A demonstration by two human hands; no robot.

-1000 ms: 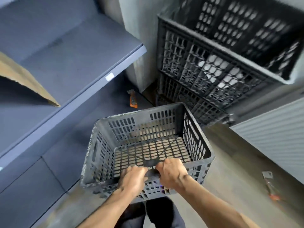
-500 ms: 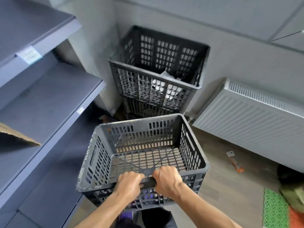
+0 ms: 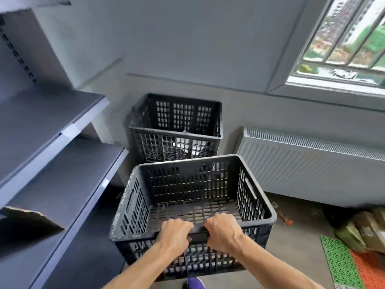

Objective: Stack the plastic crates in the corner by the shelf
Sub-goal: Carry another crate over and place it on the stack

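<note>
From my remote seat, the grey shelf unit (image 3: 52, 126) fills the left side of the view. A white radiator (image 3: 312, 163) runs along the right wall beneath a barred window (image 3: 343, 42). I hold a black slatted crate (image 3: 187, 180) up in front of me, open top upward, with nothing inside. Beyond it, in the corner between shelf and radiator, stands a second black crate (image 3: 177, 117) with something white showing through its slats. What it rests on is hidden behind the crate I carry. A green mat (image 3: 337, 265) lies on the floor at the right. My left hand (image 3: 175, 232) and right hand (image 3: 223, 230) sit side by side, fingers curled over the near rim, gripping it.
</note>
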